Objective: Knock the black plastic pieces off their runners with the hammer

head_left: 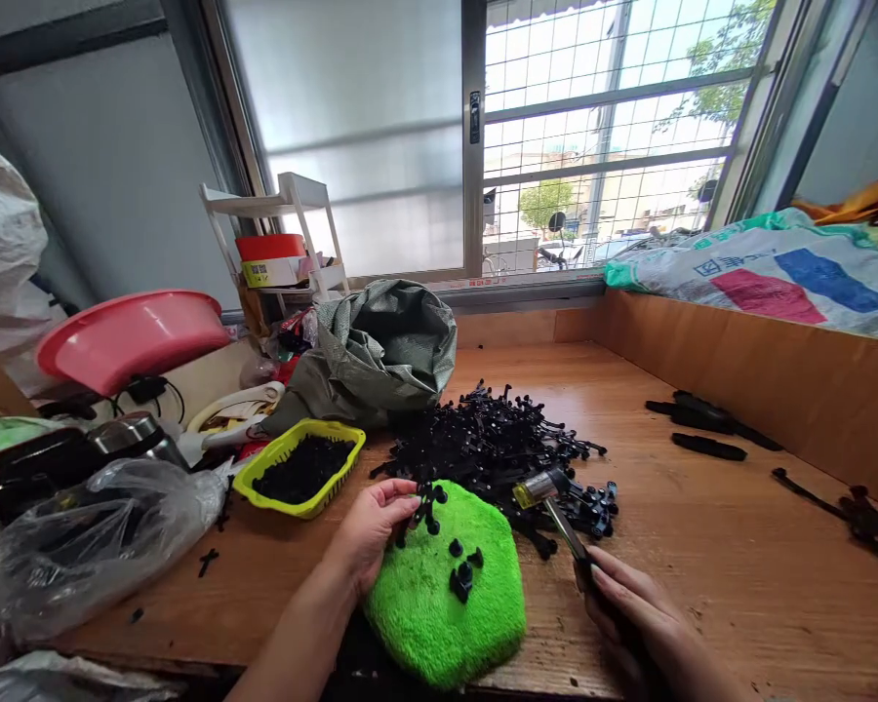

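Note:
A bright green fuzzy pad (446,629) lies at the table's front edge. My left hand (372,526) pinches a black plastic sprue with round knobs (431,507) over the pad's upper left. Several small loose black parts (463,579) rest on the pad. In my right hand (633,604), closed round the dark handle, is a small mallet (567,531). Its head, yellowish at one end and dark at the other, is raised just right of the pad. Behind the pad spreads a big heap of black plastic sprues (490,429).
A yellow basket (298,507) with small black parts stands left of the pad. Behind it slumps an open grey-green sack (380,361). Plastic bags (117,546) and a pink basin (132,336) crowd the left. Black pieces (709,447) lie along the wooden side board (746,375) on the right.

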{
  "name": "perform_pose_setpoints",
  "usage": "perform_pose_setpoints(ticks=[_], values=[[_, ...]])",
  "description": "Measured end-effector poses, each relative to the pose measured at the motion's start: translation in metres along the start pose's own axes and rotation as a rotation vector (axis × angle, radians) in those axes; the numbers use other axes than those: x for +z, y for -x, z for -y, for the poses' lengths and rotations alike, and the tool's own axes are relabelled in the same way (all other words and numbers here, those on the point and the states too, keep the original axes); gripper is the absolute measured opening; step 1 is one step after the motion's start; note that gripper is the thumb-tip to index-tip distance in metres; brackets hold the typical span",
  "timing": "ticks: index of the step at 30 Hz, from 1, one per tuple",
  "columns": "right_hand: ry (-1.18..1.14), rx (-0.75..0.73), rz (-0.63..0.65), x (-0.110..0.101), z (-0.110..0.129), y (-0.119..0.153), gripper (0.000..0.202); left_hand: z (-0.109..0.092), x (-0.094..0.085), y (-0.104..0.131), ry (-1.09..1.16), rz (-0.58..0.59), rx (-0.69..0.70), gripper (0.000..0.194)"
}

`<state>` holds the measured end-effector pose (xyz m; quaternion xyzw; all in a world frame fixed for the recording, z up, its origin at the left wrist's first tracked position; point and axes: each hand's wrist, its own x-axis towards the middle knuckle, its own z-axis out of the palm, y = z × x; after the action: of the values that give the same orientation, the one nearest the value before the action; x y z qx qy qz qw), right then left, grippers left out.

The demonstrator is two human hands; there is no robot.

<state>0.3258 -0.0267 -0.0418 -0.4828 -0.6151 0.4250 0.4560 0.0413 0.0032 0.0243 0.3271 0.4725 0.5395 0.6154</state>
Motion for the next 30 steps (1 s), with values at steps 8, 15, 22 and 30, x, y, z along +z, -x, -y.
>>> perform_pose_setpoints(ticks=[8,15,22,30], values=[[-0.441,0.179,0.168,0.007,-0.003,-0.001,0.045,0.001,0.013,-0.008,0.004,0.005,-0.005,0.041],[-0.51,0.22,0.129,0.007,0.003,0.001,0.051,0.001,0.016,-0.003,0.005,-0.059,-0.015,0.034],[-0.494,0.265,0.022,0.01,0.022,0.01,0.051,0.009,0.026,-0.003,-0.016,-0.121,-0.01,0.02],[-0.339,0.274,-0.078,0.006,-0.002,0.01,0.061,0.027,0.017,-0.012,-0.047,-0.077,0.052,0.039]])
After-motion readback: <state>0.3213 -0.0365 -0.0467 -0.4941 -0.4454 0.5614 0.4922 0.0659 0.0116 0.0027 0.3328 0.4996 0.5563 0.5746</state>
